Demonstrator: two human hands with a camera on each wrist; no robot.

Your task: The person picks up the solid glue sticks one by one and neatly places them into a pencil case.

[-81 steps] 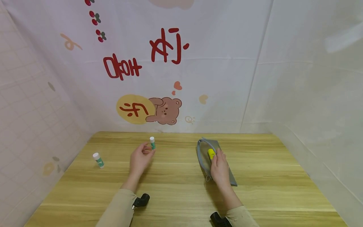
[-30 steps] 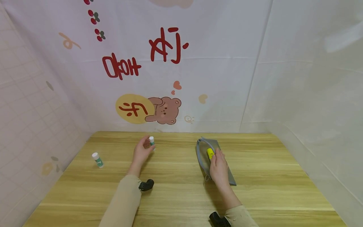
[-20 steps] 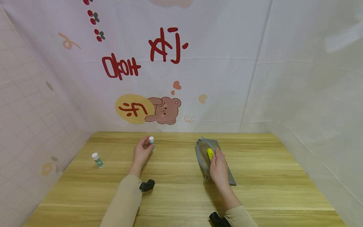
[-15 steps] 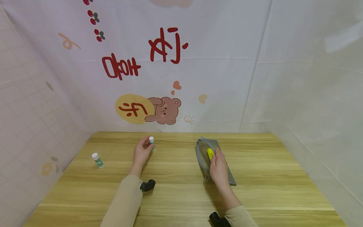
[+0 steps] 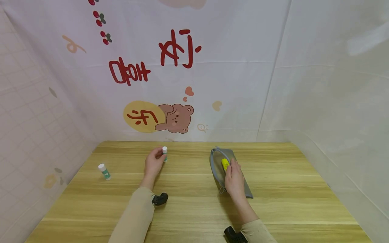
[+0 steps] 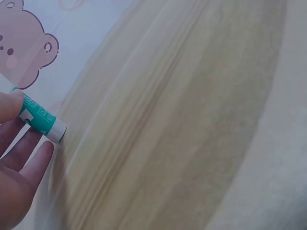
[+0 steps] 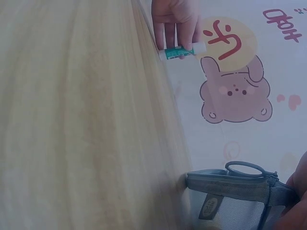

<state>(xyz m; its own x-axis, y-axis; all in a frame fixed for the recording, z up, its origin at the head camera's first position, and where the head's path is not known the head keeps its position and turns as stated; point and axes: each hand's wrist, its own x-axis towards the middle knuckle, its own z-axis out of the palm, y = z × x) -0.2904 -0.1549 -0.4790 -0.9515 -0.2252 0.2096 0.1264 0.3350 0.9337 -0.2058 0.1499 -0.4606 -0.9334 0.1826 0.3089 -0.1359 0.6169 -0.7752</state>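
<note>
In the head view my left hand (image 5: 154, 165) pinches a small glue stick (image 5: 165, 150), green and white with a white cap, between thumb and fingers near the table's back. The left wrist view shows the same glue stick (image 6: 38, 117) close up, its cap end partly behind the thumb. My right hand (image 5: 235, 180) grips the side of a grey mesh zip pouch (image 5: 228, 153), whose mouth gapes toward the left. Inside that pouch is a yellow tube (image 5: 225, 163), its lower part hidden. A grey loop tops the pouch (image 7: 235, 189) in the right wrist view.
Another green and white glue stick (image 5: 104, 172) stands at the left of the wooden table (image 5: 188, 209). Printed cloth (image 5: 237, 77) hangs behind and along both sides. A black device (image 5: 160, 199) sits at my left wrist, and a similar one (image 5: 234, 234) at the right.
My left hand has closed its fingers round the nearer glue stick and, since half a second ago, shifted it slightly right. The right hand and the pouch have stayed in place.
</note>
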